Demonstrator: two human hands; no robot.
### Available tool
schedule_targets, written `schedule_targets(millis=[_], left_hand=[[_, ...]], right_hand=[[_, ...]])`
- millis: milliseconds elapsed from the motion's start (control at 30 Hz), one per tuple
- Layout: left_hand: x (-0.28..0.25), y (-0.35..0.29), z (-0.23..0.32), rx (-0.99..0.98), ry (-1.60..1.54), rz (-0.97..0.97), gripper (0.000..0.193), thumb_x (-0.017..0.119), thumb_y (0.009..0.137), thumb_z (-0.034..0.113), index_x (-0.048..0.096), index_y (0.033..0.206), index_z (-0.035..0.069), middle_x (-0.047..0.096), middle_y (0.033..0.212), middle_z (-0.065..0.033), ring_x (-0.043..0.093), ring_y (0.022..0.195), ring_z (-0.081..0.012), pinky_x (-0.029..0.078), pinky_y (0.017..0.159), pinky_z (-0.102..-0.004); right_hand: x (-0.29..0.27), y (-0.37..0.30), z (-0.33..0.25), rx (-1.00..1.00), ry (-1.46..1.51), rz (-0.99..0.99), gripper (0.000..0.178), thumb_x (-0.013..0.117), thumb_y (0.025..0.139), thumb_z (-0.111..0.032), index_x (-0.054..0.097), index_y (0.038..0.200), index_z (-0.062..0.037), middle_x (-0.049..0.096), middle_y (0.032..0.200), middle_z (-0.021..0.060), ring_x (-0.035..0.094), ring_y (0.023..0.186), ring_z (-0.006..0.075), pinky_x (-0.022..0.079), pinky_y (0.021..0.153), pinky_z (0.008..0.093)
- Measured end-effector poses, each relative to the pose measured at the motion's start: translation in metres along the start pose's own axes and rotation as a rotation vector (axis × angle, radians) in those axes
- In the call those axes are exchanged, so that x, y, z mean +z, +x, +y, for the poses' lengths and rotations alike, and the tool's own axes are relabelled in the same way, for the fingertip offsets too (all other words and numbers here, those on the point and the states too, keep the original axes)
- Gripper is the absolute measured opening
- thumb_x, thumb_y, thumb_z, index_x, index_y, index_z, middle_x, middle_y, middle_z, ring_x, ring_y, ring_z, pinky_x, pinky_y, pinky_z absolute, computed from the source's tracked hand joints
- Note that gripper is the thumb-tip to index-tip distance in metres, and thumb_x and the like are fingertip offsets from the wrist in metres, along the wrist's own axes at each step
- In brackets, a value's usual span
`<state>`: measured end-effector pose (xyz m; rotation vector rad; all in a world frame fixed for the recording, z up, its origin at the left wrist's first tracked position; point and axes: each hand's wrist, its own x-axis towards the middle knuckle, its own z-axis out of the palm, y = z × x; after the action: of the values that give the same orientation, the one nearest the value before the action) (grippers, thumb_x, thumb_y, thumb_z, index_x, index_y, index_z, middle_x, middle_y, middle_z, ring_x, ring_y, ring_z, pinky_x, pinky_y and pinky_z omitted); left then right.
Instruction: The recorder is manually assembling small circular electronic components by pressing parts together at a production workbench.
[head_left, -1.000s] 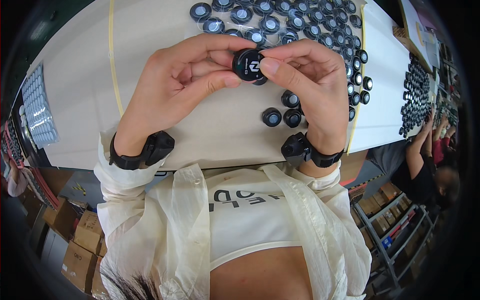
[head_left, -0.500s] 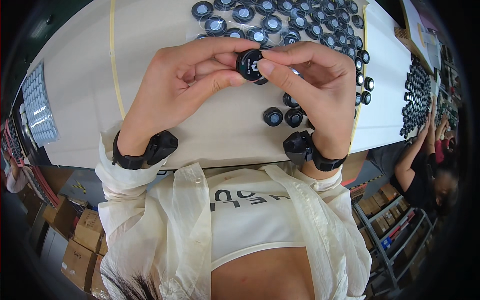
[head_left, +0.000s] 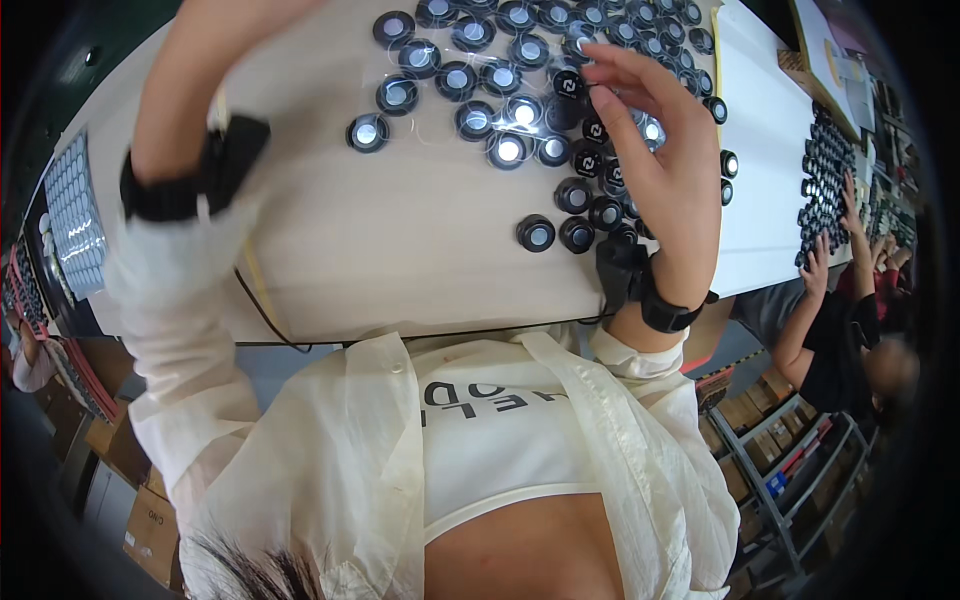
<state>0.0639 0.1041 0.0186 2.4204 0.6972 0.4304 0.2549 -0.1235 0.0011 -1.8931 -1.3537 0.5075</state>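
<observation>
My left hand reaches up past the top left edge, blurred, its fingers out of the picture. My right hand is over the right part of the table with thumb and fingers apart. Its fingertips are beside a round black cap with a white mark on top. More marked caps, such as this black cap, lie just below. Many black round pieces with pale centres spread across the far side. A clear film with round outlines lies over or among some of them.
A bagged sheet of round pale pieces lies at the far left. A yellow strip crosses the table on the left. On the right, a co-worker's hands are beside another group of black pieces. Cartons stand below left.
My hands have moved apart. The left swings up and left; the right has let go of the black cap held between both hands. The clear film and pieces beneath show more fully.
</observation>
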Motion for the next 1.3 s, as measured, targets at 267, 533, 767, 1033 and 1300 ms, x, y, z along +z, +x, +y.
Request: schedule_targets(millis=[267, 533, 767, 1033, 1300], left_hand=[[0.005, 0.045, -0.06, 0.071, 0.476, 0.25, 0.035, 0.063, 0.085, 0.011, 0.063, 0.117, -0.003, 0.063, 0.111, -0.0248, 0.06, 0.107, -0.0391, 0.048, 0.095, -0.0401], [0.088, -0.041, 0.045, 0.361, 0.225, -0.165, 0.058, 0.064, 0.092, 0.021, 0.043, 0.143, 0.004, 0.043, 0.15, -0.0122, 0.044, 0.136, -0.0232, 0.036, 0.113, -0.0375], [0.099, -0.044, 0.043, 0.32, 0.251, -0.162, 0.066, 0.062, 0.092, 0.031, 0.037, 0.149, 0.008, 0.035, 0.155, -0.0071, 0.034, 0.143, -0.0243, 0.027, 0.119, -0.0406], [0.103, -0.051, 0.038, 0.333, 0.263, -0.125, 0.066, 0.063, 0.092, 0.032, 0.039, 0.148, 0.007, 0.036, 0.155, -0.0068, 0.035, 0.142, -0.0231, 0.029, 0.117, -0.0402], [0.098, -0.05, 0.037, 0.319, 0.132, -0.111, 0.062, 0.066, 0.089, 0.022, 0.042, 0.144, 0.007, 0.04, 0.151, -0.0113, 0.037, 0.14, -0.0276, 0.031, 0.115, -0.0405]], right_hand=[[0.003, 0.02, 0.004, -0.125, -0.145, -0.12, 0.028, 0.07, 0.077, 0.004, 0.062, 0.103, -0.0025, 0.067, 0.086, 0.0143, 0.067, 0.082, 0.0297, 0.054, 0.072, 0.0358], [-0.003, 0.04, 0.011, -0.02, -0.186, -0.295, 0.023, 0.074, 0.078, -0.001, 0.068, 0.101, -0.0016, 0.071, 0.082, 0.007, 0.067, 0.074, 0.0151, 0.052, 0.069, 0.0267], [-0.008, 0.047, 0.004, 0.064, -0.191, -0.423, 0.015, 0.074, 0.079, 0.0, 0.067, 0.093, 0.0011, 0.068, 0.076, 0.0059, 0.065, 0.07, 0.0137, 0.052, 0.067, 0.026], [-0.001, 0.04, -0.001, 0.04, -0.171, -0.348, 0.012, 0.072, 0.081, -0.002, 0.064, 0.088, 0.0023, 0.064, 0.072, 0.0076, 0.061, 0.066, 0.0162, 0.05, 0.065, 0.0278], [-0.013, 0.015, -0.045, -0.114, -0.124, -0.217, 0.011, 0.068, 0.08, -0.001, 0.059, 0.085, 0.0012, 0.064, 0.078, 0.014, 0.064, 0.074, 0.0299, 0.05, 0.068, 0.0367]])
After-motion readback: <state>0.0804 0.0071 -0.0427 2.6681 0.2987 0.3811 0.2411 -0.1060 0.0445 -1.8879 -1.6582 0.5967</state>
